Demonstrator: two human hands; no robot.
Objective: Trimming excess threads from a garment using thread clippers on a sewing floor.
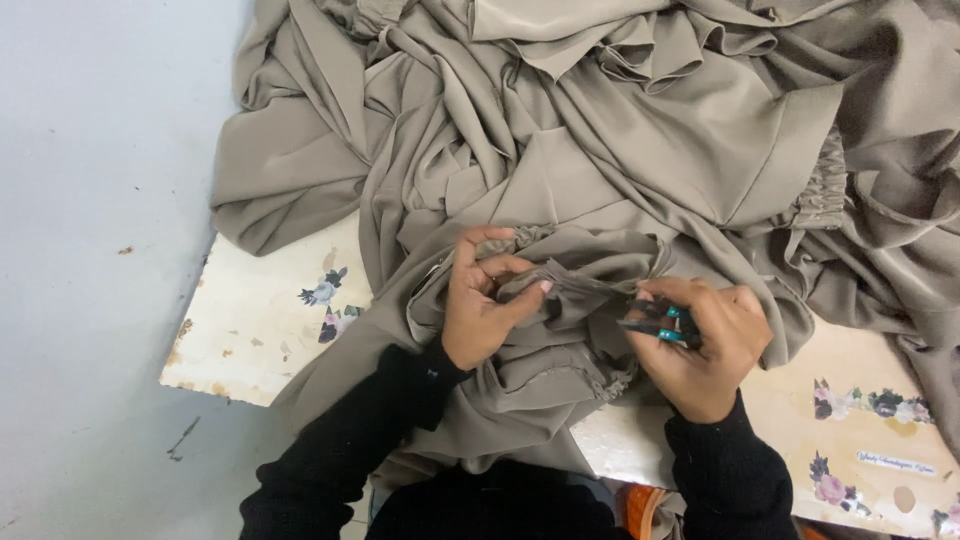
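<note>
Head view, near to far: black sleeves (340,450) enter from the bottom edge of the picture; the left hand (485,300) pinches a gathered fold of the taupe garment (600,170) between thumb and fingertips, the remaining fingers curled over the cloth; the right hand (705,345) is closed around small thread snips (655,325) with teal-accented grips, their dark tips lying against the same fold just beside the left thumb. The held portion of the garment sits over the near edge of the worktable (250,330), a pale, chipped board; the bulk of the cloth is heaped across the table's middle and spills past its far and right edges. Judged from its drape and sheen, the fabric is light, soft and somewhat slippery, best gripped at the elasticated gathers or a seam, where bunched cloth gives purchase. Floral stickers (328,305) in dark purple and grey mark the bare left part of the table; more flowers (870,402) and a small white oblong label (898,464) lie near its near right corner. Beyond the left edge, a grey floor (90,200)
</note>
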